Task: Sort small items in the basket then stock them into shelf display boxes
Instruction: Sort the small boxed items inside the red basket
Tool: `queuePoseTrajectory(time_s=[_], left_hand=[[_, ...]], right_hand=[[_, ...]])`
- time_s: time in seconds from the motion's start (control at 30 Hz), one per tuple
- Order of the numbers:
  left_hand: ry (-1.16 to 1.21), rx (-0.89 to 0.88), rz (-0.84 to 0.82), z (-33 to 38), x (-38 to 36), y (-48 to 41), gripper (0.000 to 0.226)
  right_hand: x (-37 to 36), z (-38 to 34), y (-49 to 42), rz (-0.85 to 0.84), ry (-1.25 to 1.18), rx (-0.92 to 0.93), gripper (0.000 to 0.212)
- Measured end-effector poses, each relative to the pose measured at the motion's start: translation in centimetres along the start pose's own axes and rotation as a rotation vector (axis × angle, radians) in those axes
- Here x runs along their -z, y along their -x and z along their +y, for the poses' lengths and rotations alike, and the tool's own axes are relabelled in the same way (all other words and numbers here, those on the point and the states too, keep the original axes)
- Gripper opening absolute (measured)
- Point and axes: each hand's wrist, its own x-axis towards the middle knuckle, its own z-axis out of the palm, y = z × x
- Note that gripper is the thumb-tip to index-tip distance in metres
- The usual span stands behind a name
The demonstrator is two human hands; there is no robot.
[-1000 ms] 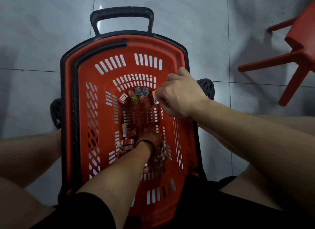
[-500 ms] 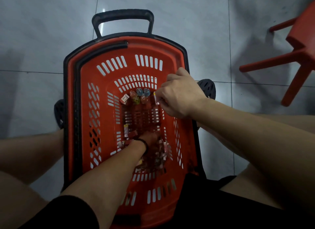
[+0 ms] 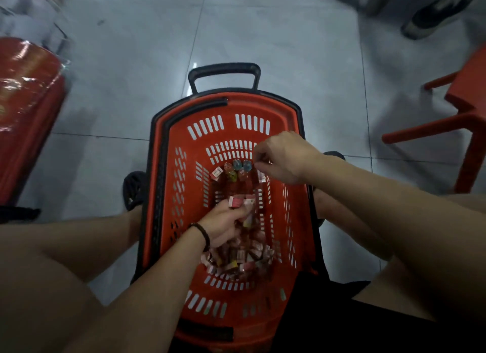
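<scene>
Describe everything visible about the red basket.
The basket is red slotted plastic with a black rim and a black pull handle at its far end. It stands on tiled floor between the person's legs. Inside lie small wrapped items, mostly heaped at the near end. The left hand reaches in, gripping a few; the right hand hovers over its far right.

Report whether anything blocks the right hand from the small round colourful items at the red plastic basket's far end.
Nothing visible does. The right hand hovers just right of the small round colourful items in the red plastic basket, with open space between.
</scene>
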Motion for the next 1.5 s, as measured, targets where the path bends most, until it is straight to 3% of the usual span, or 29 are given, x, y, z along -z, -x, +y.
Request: queuePoseTrajectory(time_s=[0.13, 0.3, 0.6, 0.83, 1.0, 1.17, 1.3, 1.5], left_hand=[[0.29, -0.099, -0.027, 3.6, -0.8, 3.7, 0.037], [0.404, -0.222, -0.041, 6.5, -1.1, 7.1, 0.043], [0.27, -0.295, -0.068, 12.3, -1.5, 12.2, 0.042], [0.167, -0.265, 0.024, 17.8, 0.1, 14.1, 0.047], [0.152, -0.217, 0.07, 22.0, 0.5, 14.7, 0.053], [0.082, -0.225, 0.135, 24.6, 0.8, 13.6, 0.052], [0.132, -0.254, 0.176, 24.2, 0.8, 11.6, 0.034], [0.166, -0.261, 0.221, 24.2, -0.1, 9.4, 0.024]], right_hand=[[1.4, -1.3, 0.1, 0.037, -0.277, -0.048, 0.02], [2.5, -4.1, 0.7, 0.012, -0.592, -0.057, 0.018], [5.0, -7.0, 0.8, 0.047, -0.993, -0.095, 0.021], [8.3, -9.6, -0.2, 0.13, -1.044, -0.091, 0.018], [9.4, -10.6, -1.3, 0.305, -1.251, -0.164, 0.011], [9.9, -10.2, -2.2, 0.34, -1.445, -0.219, 0.014], [9.1, -9.8, -2.8, 0.334, -1.381, -0.217, 0.013], [7.3, -10.0, -4.3, 0.342, -1.308, -0.261, 0.022]])
